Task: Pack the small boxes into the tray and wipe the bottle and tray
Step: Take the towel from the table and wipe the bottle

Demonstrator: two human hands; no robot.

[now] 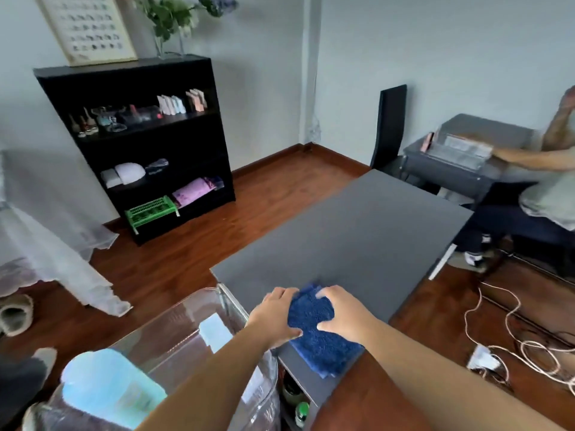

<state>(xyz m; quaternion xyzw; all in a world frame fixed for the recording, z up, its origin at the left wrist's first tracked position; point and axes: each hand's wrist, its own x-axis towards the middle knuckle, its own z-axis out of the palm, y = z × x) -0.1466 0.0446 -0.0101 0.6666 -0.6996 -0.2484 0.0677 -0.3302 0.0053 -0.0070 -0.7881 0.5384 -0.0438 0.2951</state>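
Tray [174, 309] of clear plastic sits at the lower left, just off the left edge of the dark grey table [357, 228]; what it stands on cannot be told. Inside it a small pale box [214, 332] lies near the wall closest to the table. The pale blue bottle [105, 390] stands at the tray's near end, blurred and close to the camera, well apart from the box.

On the table, at its near end and close to the left edge, lies a folded blue cloth [314, 337]. Both hands are on it. The left hand [273, 315] holds the cloth's left side, fingers curled over the far part and thumb pressed on the near part. The right hand [342, 315] holds the right side the same way, fingers bent down onto the top of the cloth and thumb tucked against it, so the cloth bunches between the two hands. The left forearm crosses above the tray's corner.

Against the far wall stands a black bookshelf [133, 135] with small items on its shelves and a green basket [151, 213] at the bottom. A framed chart [87, 26] and a vase of flowers [171, 23] stand on its top. White fabric [56, 244] hangs at the left. At the far right another person [547, 181] sits beside a second grey table [451, 169]. Pale cables [513, 337] lie coiled on the wooden floor [280, 188] to the right.
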